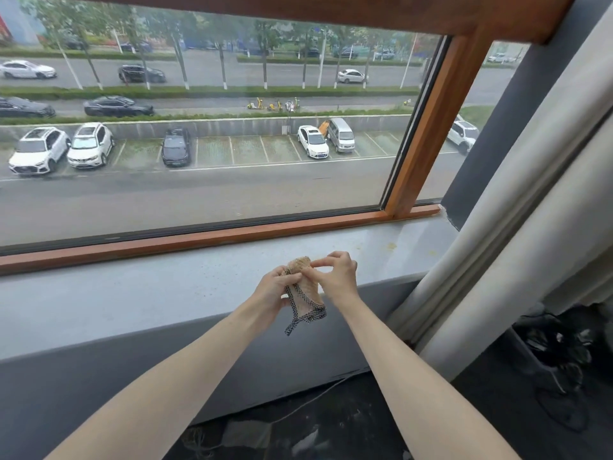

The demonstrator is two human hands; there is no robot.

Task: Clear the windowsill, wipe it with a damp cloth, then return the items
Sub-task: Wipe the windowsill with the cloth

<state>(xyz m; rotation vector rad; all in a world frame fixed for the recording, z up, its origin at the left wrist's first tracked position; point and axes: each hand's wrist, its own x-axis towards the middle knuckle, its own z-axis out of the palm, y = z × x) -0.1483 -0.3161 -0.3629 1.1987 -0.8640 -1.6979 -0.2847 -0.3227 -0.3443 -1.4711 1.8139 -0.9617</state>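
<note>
Both hands meet over the front edge of the windowsill (149, 293), towards its right end, and between them they hold a small beige cloth (308, 297) with a black-and-white checked trim. The cloth is bunched into a rough roll. Its upper end sticks up above the fingers, while its lower end and a loose strip of trim hang down in front of the sill's edge. It is off the surface, held in the air just above and in front of the sill.

The left hand (275, 288) has its fingers curled around the left side of the roll, thumb on top. The right hand (338, 277) pinches the upper part of the cloth between thumb and fingertips, with the other fingers bent above it. The two hands touch or nearly touch at the cloth. Both forearms are bare.

The sill is a grey slab running along the foot of the wooden window frame (199, 240). A few yellowish spots (391, 246) mark it near the right back corner. At the right end, a pale curtain (517, 210) hangs down past the sill's edge. Below the curtain stands a dark object (550, 356), too dim to make out. A thin cord (308, 403) lies on the dark floor under the sill. Through the glass (199, 144) are parked cars and a road.
</note>
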